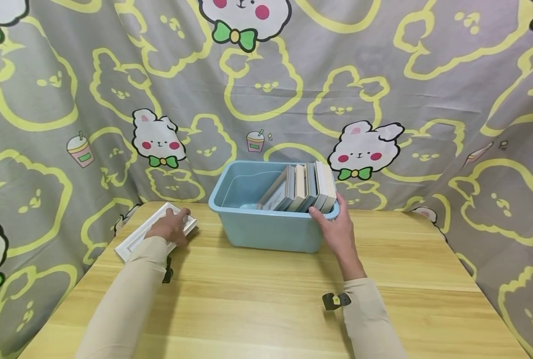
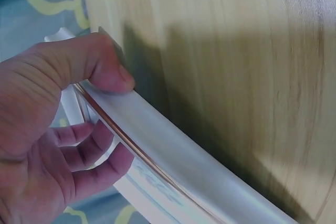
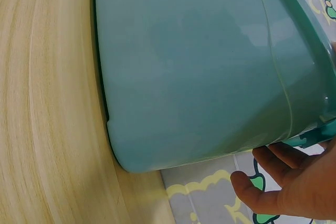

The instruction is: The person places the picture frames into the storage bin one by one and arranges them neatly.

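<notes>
At the table's left side my left hand (image 1: 168, 227) grips a white picture frame (image 1: 133, 243). In the left wrist view the thumb lies on the outer side of the frame's moulding (image 2: 173, 145), and the fingers curl over its face. A thin copper-coloured line runs along the moulding. My right hand (image 1: 338, 233) holds the right end of a light blue plastic tub (image 1: 271, 232), thumb at the rim and fingers under it in the right wrist view. Several frames (image 1: 324, 182) stand on edge in the tub's right half, the leftmost leaning. Their lower parts are hidden by the tub wall.
The tub stands near the back edge of a light wooden table (image 1: 248, 299). Behind and at both sides hangs a grey curtain (image 1: 266, 65) with yellow bear outlines and white rabbits. A dark wrist device (image 1: 336, 300) sits at the right sleeve.
</notes>
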The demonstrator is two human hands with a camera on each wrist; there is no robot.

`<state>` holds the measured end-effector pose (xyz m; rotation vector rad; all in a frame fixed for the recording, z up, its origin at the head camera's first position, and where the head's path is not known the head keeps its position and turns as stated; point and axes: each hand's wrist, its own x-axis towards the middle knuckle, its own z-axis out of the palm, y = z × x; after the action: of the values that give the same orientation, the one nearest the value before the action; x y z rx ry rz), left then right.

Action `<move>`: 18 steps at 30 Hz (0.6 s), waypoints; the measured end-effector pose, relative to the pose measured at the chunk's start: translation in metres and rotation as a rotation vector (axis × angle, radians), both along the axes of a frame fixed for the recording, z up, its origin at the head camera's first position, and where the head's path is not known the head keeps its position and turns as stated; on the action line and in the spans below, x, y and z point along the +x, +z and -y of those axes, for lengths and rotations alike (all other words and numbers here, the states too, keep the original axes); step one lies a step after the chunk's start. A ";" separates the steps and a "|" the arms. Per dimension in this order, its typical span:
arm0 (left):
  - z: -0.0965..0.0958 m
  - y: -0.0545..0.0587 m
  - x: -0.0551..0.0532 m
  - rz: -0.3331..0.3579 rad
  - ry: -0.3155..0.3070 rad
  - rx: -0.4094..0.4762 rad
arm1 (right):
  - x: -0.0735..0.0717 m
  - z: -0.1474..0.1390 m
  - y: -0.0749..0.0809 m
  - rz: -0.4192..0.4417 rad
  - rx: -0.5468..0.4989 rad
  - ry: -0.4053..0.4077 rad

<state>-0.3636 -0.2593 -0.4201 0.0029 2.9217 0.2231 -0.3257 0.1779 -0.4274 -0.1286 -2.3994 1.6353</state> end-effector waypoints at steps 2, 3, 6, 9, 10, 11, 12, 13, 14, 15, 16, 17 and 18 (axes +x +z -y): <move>0.002 0.002 0.000 -0.001 0.002 0.014 | 0.000 0.000 0.000 0.006 -0.001 0.002; 0.003 0.003 0.000 -0.006 0.002 0.019 | 0.000 0.000 0.000 0.010 -0.001 0.002; 0.005 0.005 0.000 -0.020 0.004 0.037 | 0.000 -0.001 0.001 0.018 0.002 -0.001; 0.008 0.008 0.000 -0.032 0.002 0.055 | 0.001 -0.001 0.001 0.018 0.004 0.000; 0.009 0.008 0.000 -0.032 0.003 0.057 | 0.001 -0.001 0.001 0.019 0.004 0.001; 0.010 0.009 0.000 -0.033 0.001 0.060 | 0.001 -0.001 0.001 0.020 0.004 0.001; 0.011 0.010 0.000 -0.032 0.001 0.060 | 0.001 -0.001 0.001 0.021 0.003 0.001; 0.012 0.011 0.000 -0.032 0.000 0.063 | 0.001 -0.001 0.001 0.024 0.001 0.002; 0.013 0.011 0.001 -0.030 0.004 0.065 | 0.001 -0.001 0.001 0.026 0.000 0.002; 0.014 0.012 0.001 -0.029 0.007 0.066 | 0.001 0.000 0.000 0.026 -0.001 0.002; 0.015 0.013 0.001 -0.030 0.008 0.070 | 0.001 0.000 0.000 0.028 -0.001 0.001; 0.016 0.014 0.001 -0.028 0.012 0.075 | 0.001 0.001 0.000 0.028 -0.001 -0.001; 0.017 0.015 0.001 -0.025 0.015 0.081 | 0.001 0.001 0.000 0.027 0.000 -0.001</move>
<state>-0.3622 -0.2763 -0.4047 -0.0038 2.9361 0.3469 -0.3250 0.1769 -0.4274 -0.1537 -2.4186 1.6439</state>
